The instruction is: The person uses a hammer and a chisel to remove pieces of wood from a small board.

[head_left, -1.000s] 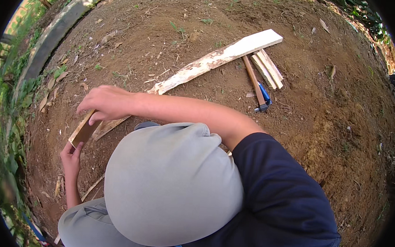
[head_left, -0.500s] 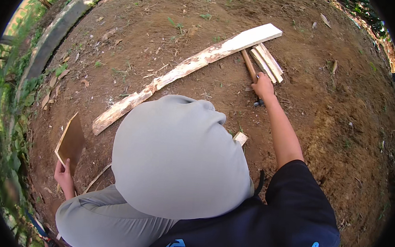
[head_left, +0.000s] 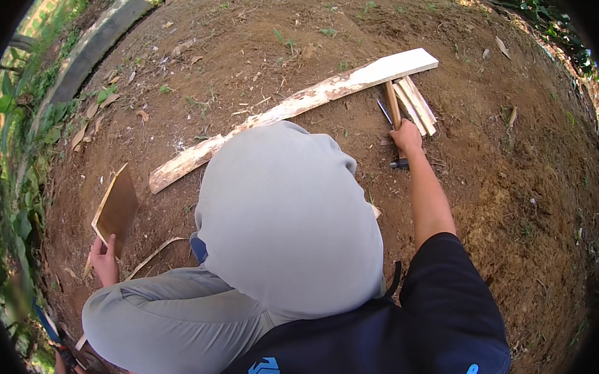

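Observation:
At the left, my left hand [head_left: 105, 263] pinches the lower edge of a thin brown wooden board [head_left: 118, 207], which stands tilted on edge. Far to the right, my right hand [head_left: 407, 137] is closed around the wooden handle of a hammer [head_left: 392, 103], close to its dark head [head_left: 400, 164]. The end of the handle points away from me toward a long pale plank [head_left: 333, 87] on the ground. Beside the handle lie several short wooden strips [head_left: 416, 101]. A thin shiny piece [head_left: 384, 110], too small to name, shows just left of the handle.
My bent knee in grey trousers [head_left: 291, 214] covers the middle, hiding part of the plank. A curved thin wood strip [head_left: 154, 257] lies near my left forearm. Along the far left runs a concrete curb [head_left: 110, 35] with green plants [head_left: 28, 191]. Dry leaves dot the brown soil [head_left: 506, 165].
The view has shifted a little, and the knee covers slightly more of the plank. The shiny piece beside the hammer handle has come into sight. Both hands keep their holds.

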Demonstrator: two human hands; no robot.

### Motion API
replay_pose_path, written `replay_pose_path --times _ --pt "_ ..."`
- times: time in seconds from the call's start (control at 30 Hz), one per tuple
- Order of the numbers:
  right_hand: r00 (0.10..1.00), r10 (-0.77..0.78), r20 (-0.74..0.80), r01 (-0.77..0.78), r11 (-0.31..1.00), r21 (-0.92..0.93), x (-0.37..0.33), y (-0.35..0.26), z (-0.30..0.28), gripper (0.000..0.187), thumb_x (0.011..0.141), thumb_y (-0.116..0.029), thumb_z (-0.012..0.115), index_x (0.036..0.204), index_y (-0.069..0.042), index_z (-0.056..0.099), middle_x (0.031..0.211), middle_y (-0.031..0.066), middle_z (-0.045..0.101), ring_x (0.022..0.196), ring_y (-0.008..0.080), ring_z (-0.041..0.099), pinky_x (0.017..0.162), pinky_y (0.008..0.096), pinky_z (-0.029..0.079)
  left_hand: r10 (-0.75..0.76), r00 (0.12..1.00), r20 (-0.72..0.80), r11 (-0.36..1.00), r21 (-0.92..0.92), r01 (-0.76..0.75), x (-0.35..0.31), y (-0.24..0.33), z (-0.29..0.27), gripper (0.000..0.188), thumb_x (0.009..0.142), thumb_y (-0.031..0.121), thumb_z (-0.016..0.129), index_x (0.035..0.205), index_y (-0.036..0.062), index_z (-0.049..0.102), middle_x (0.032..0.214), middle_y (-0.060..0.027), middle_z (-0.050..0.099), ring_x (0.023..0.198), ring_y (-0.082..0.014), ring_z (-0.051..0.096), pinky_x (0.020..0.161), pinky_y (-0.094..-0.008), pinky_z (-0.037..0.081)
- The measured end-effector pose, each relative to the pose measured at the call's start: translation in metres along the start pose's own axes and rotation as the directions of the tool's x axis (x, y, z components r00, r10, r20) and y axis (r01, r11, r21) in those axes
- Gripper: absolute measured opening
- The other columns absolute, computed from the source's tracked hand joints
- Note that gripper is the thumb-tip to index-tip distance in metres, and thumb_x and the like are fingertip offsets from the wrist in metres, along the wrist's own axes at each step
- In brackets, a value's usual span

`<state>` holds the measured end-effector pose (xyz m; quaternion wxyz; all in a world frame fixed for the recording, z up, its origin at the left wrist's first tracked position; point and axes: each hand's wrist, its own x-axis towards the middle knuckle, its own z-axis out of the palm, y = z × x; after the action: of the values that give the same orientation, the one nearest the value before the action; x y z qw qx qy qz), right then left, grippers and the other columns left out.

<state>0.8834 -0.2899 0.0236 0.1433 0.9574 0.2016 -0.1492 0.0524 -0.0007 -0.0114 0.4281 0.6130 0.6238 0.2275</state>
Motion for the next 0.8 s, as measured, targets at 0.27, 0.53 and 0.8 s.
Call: replay_pose_path --times 0.27,0.53,0.8 --pt "0.994 -0.015 -0.109 0.030 0.990 0.138 -0.018 0.016 0.006 0.052 0.087 -0.026 0.075 0.122 0.000 0.046 0.110 0.0323 0.069 0.108 0.0474 0.067 0.093 0.0530 0.054 -0.044 0.999 0.001 0.996 -0.072 0.044 -0.005 -0.004 0.002 0.027 0.097 0.010 0.073 0.120 -0.0031 0.071 0.096 -0.0004 0.069 0.079 -0.0039 0.056 0.070 -0.0240 0.045" --pt "0.908 -0.281 -0.312 0.413 0.730 0.544 -0.042 0.024 0.018 0.039 0.089 -0.008 0.061 0.125 -0.002 0.048 0.098 0.0123 0.057 0.086 0.0248 0.058 0.077 0.0407 0.049 0.067 0.997 -0.045 0.998 -0.019 -0.068 0.007 0.014 0.018 0.032 0.095 0.017 0.076 0.122 0.0000 0.072 0.088 -0.0008 0.072 0.074 -0.0071 0.058 0.067 -0.0258 0.049" --pt "0.708 -0.663 -0.244 0.655 0.486 0.579 -0.088 -0.167 -0.049 0.036 0.084 -0.007 0.063 0.120 -0.004 0.054 0.086 0.0069 0.055 0.075 0.0197 0.054 0.069 0.0359 0.047 0.004 0.997 -0.079 0.984 0.180 0.011 -0.003 0.042 0.011 0.039 0.090 0.029 0.078 0.122 0.0080 0.074 0.088 -0.0139 0.077 0.075 -0.0214 0.074 0.070 -0.0336 0.055"
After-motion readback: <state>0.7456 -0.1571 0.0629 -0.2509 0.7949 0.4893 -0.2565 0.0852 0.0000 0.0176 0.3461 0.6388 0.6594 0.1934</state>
